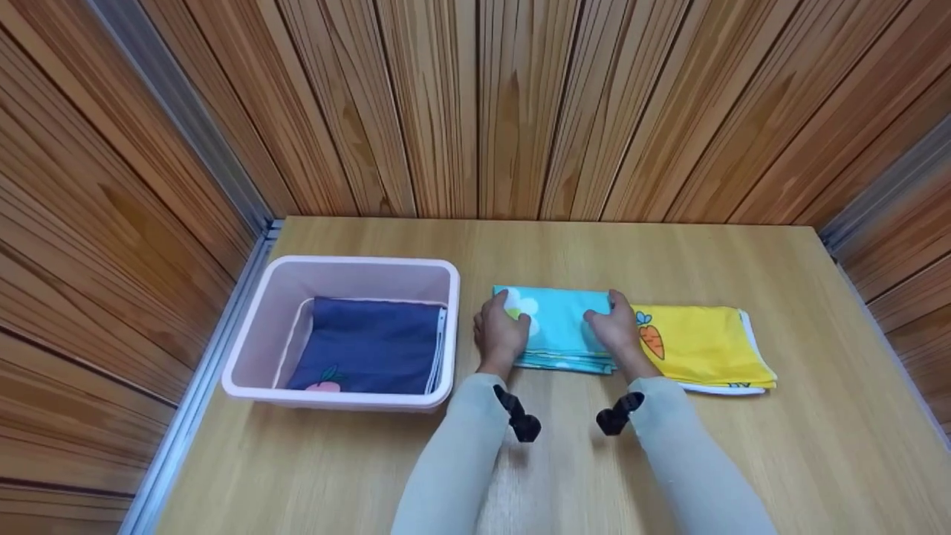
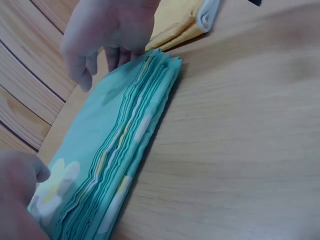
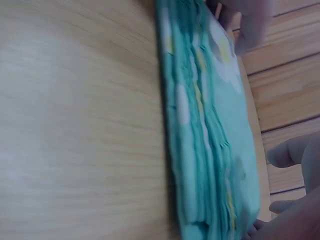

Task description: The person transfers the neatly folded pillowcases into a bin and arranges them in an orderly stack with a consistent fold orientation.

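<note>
A folded turquoise cloth [image 1: 565, 319] with white daisies lies on the table, its stacked layers facing the near side. My left hand [image 1: 501, 333] is at its left end, beside a daisy, thumb over the top. At the opposite end is my right hand [image 1: 618, 336], fingers by the edge. Both wrist views show the thumbs raised off the fabric; the right thumb [image 3: 284, 154] stands apart from it. Several fingertips are hidden behind the cloth's ends. Just right of the right hand lies a folded yellow cloth [image 1: 698, 342] with a carrot print and white edging.
A pale pink plastic bin [image 1: 245, 357] stands on the left of the wooden table [image 1: 550, 475]. Inside it lies a folded navy cloth [image 1: 371, 345] with a pink fruit print. Wood-panelled walls [image 1: 513, 111] rise behind and at both sides.
</note>
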A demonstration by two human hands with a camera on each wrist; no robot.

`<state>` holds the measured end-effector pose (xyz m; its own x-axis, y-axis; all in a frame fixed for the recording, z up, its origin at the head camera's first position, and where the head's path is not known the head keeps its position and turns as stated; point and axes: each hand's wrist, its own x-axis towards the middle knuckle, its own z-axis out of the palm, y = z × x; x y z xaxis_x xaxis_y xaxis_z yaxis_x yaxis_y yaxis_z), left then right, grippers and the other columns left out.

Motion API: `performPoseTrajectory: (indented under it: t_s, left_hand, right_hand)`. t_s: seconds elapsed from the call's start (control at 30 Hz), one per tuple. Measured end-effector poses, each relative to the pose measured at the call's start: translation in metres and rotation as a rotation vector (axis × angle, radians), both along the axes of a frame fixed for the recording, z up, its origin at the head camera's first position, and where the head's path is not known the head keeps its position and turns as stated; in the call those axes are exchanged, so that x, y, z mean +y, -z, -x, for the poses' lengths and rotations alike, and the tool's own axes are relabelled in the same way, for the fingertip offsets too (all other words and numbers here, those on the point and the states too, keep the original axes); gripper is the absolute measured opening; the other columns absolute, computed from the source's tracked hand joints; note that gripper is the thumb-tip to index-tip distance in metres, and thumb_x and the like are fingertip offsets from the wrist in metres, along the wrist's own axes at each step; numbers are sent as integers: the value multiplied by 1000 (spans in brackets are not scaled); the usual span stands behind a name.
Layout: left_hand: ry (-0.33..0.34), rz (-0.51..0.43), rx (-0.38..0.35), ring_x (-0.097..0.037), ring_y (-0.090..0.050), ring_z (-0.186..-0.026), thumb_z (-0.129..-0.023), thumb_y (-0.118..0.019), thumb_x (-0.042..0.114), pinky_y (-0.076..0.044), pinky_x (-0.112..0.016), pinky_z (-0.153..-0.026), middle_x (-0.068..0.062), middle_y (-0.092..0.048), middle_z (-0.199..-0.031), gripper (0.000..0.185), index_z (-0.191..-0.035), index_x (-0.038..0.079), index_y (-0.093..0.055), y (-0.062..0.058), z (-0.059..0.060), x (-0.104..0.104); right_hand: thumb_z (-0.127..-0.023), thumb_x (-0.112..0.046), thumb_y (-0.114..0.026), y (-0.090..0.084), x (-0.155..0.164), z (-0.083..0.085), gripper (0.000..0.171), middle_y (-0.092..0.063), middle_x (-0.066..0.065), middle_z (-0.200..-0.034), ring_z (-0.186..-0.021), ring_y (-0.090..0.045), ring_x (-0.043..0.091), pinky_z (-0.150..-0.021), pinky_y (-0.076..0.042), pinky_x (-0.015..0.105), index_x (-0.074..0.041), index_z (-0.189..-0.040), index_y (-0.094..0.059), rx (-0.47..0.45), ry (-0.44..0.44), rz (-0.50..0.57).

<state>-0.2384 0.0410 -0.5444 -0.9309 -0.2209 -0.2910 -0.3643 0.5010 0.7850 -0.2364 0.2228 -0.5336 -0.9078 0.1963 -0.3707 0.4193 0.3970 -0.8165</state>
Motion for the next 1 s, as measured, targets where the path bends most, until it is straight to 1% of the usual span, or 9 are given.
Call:
performPoseTrajectory:
  t_s: [0.13,0.2,0.33,0.43,0.5,0.63,0.73,0.87,1.0]
  left_hand:
    - [-69,-110,18,-25,-40,-142,-99,-64,18,-30,-42,-119,-7,-46,-155,60,-156,20,-42,4,4,-2]
    - [-97,-168,18,-24,-37,-146,-100,-62,17,-29,-41,-120,-7,-43,-157,62,-157,18,-38,7,7,-3]
    - [-141,-296,-15,-24,-31,-150,-103,-57,13,-28,-40,-121,-7,-38,-161,63,-160,15,-31,9,11,-5]
    - [-161,-357,-40,-25,-31,-151,-104,-52,10,-27,-40,-122,-9,-38,-161,60,-160,12,-30,9,11,-8]
    - [-158,-379,-41,-26,-32,-150,-104,-49,8,-27,-41,-121,-11,-40,-160,58,-159,10,-33,9,11,-9]
    - [-143,-391,-13,-26,-37,-147,-102,-48,2,-30,-41,-120,-11,-47,-155,52,-153,7,-43,11,9,-11]
    - [-150,-402,10,-26,-42,-144,-100,-47,-2,-33,-40,-118,-10,-52,-150,49,-149,8,-50,12,8,-12]
    - [-156,-416,30,-25,-46,-140,-98,-47,-5,-34,-41,-117,-7,-55,-144,48,-143,12,-54,14,8,-12]
    - [-139,-413,38,-24,-46,-138,-98,-46,-6,-35,-41,-117,-6,-54,-144,47,-139,16,-53,15,7,-13]
  right_hand:
    - [-103,-11,-48,-3,8,4,74,-14,21,-168,-154,-16,35,-124,-18,48,-5,-163,-5,-46,56,106]
    - [-104,-9,-47,-4,12,4,73,-15,21,-168,-154,-19,35,-123,-21,48,-4,-163,-5,-51,71,144]
    - [-102,-2,-45,-4,17,6,71,-14,21,-168,-154,-18,34,-123,-23,45,1,-162,-6,-32,95,213]
    - [-102,-2,-44,-5,18,7,69,-15,21,-168,-154,-16,33,-124,-20,44,3,-161,-9,-47,108,224]
    - [-104,-4,-44,-6,19,6,66,-17,19,-168,-154,-17,32,-124,-18,45,1,-161,-12,-78,113,224]
    - [-107,-9,-41,-9,21,4,62,-17,16,-168,-153,-18,31,-125,-14,49,-3,-162,-15,-128,106,221]
    - [-106,-8,-41,-8,24,2,61,-17,17,-168,-154,-17,31,-125,-14,48,-1,-162,-17,-113,92,220]
    - [-106,-7,-42,-6,27,1,59,-19,17,-168,-154,-17,30,-125,-15,47,0,-161,-21,-90,95,221]
    - [-106,-8,-44,-3,28,0,54,-27,16,-165,-149,-25,31,-124,-19,48,-3,-158,-30,-81,112,215]
